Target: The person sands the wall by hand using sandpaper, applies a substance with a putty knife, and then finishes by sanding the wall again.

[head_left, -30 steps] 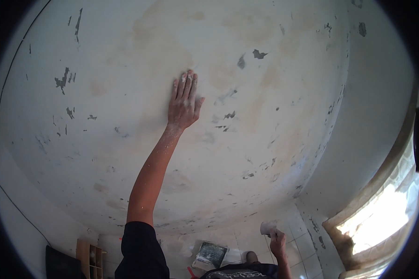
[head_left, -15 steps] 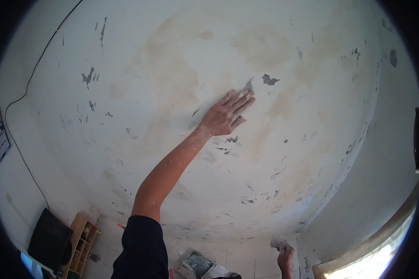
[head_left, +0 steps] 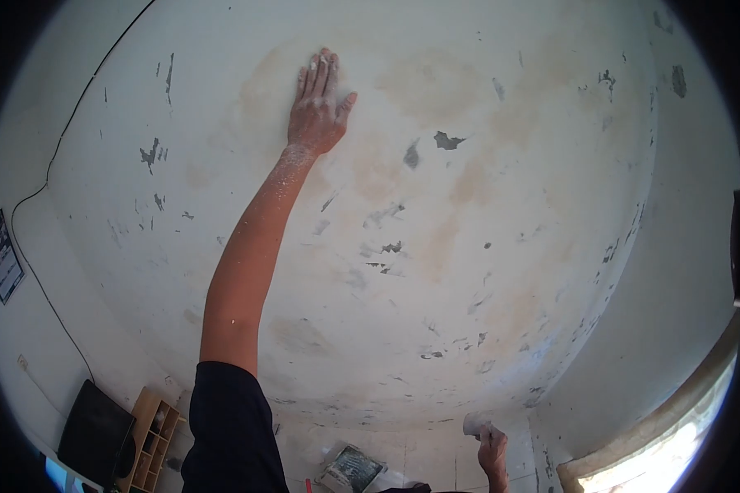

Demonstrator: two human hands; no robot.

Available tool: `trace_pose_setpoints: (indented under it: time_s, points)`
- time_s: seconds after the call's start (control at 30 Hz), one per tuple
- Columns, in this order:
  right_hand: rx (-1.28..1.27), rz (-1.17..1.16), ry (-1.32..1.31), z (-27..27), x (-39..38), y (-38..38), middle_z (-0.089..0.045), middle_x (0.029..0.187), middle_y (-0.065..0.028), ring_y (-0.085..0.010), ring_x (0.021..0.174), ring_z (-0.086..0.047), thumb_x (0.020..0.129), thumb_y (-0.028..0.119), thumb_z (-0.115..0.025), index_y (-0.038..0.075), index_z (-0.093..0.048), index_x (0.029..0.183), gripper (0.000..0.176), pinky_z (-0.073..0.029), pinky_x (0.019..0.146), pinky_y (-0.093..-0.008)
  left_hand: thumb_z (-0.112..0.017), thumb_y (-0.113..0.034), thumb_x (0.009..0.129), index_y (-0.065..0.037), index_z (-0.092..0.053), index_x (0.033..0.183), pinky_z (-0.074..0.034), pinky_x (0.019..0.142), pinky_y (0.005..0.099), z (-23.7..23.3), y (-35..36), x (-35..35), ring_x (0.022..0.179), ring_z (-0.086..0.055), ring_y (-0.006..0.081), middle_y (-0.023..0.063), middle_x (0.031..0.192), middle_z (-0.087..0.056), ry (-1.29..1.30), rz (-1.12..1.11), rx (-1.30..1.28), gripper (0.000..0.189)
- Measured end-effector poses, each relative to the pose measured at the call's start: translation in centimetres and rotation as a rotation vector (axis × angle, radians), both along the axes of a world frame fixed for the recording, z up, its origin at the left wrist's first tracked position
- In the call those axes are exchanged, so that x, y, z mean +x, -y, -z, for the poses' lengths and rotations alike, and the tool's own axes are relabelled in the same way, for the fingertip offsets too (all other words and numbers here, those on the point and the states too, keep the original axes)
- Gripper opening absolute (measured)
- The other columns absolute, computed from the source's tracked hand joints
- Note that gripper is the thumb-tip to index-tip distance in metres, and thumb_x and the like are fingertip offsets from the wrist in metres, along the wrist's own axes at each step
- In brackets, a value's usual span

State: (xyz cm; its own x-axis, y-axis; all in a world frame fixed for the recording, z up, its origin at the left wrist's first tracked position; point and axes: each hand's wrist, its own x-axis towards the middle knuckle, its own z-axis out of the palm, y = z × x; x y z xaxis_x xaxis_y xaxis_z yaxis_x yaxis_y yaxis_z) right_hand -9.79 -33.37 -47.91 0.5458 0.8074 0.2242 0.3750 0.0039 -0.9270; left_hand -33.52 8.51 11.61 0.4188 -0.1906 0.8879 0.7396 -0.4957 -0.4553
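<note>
My left hand (head_left: 316, 103) is stretched far up and lies flat on a white, stained ceiling (head_left: 436, 271), fingers together, dusted with white powder. Under the palm something may be pressed against the surface, but it is hidden. Dark chipped spots (head_left: 446, 140) lie to the right of this hand. My right hand (head_left: 492, 450) is low at the bottom edge, closed around a small pale folded piece (head_left: 475, 424), likely sanding paper.
A wooden shelf unit (head_left: 148, 440) and a dark flat object (head_left: 94, 434) stand at the lower left. A poster (head_left: 0, 255) hangs on the left wall. A bright window (head_left: 674, 452) opens at lower right. A printed bag (head_left: 352, 470) lies on the tiled floor.
My left hand has swept up and to the left across the ceiling, away from the dark chipped spots. The right hand stays low, still holding the pale piece.
</note>
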Motion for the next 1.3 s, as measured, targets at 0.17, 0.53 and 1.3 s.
trace_pose_setpoints:
  time_s: [0.17, 0.53, 1.3]
  points:
    - [0.016, 0.038, -0.044, 0.8, -0.4, 1.1, -0.068, 0.073, -0.0236, -0.0259, 0.064, -0.064, 0.102, 0.016, -0.057, -0.009, -0.066, 0.085, 0.032, -0.050, 0.063, -0.0395, -0.051, -0.041, 0.106, -0.001, -0.022, 0.164, -0.016, 0.130, 0.0476, 4.0, 1.4, 4.5, 0.158, -0.023, 0.0346, 0.0187, 0.171, -0.025, -0.228, 0.060, -0.045, 0.077]
    - [0.134, 0.128, -0.057, -3.2, -2.4, -2.7, -0.066, 0.079, -0.0220, -0.0268, 0.068, -0.061, 0.104, 0.013, -0.055, -0.010, -0.064, 0.094, 0.026, -0.050, 0.067, -0.0409, -0.059, -0.034, 0.104, -0.010, -0.041, 0.159, -0.027, 0.129, 0.0432, 3.9, 7.3, 0.4, 0.152, -0.038, 0.0224, 0.0078, 0.164, -0.042, -0.622, 0.222, -0.014, 0.063]
    - [1.038, 0.577, 1.160, -55.8, -9.5, -35.6, -0.051, 0.154, -0.0249, -0.0390, 0.147, -0.043, 0.107, 0.007, -0.046, -0.006, -0.049, 0.149, 0.044, -0.033, 0.123, -0.0472, -0.040, -0.039, 0.107, -0.001, -0.023, 0.165, -0.010, 0.129, 0.0544, 15.0, -4.9, -23.5, 0.159, -0.016, 0.0398, 0.0230, 0.171, -0.021, 0.359, -0.086, -0.275, 0.071]
